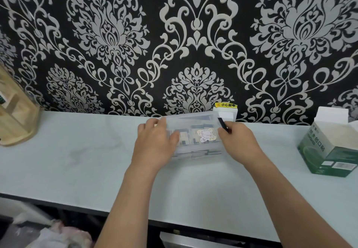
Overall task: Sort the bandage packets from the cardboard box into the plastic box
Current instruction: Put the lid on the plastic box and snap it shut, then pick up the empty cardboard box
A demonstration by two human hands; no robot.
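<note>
**A:** Where does the view look from?

**B:** From the person's head, forward and down over the tabletop [77, 160]. It's wide-angle.

**A:** Facing which way?

**B:** Toward the wall [193, 34] behind the tabletop, which fills the upper half.

**A:** How near?

**B:** Arm's reach. Both forearms run up from the bottom edge, and the left hand [155, 143] and right hand [240, 143] meet on the plastic box [193, 120] near the middle.

**A:** Any shared part?

**B:** It's a single view.

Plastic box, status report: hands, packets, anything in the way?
Left hand flat on plastic box; right hand pinching thin black object. Bandage packets inside. Cardboard box open at right, apart.
</note>
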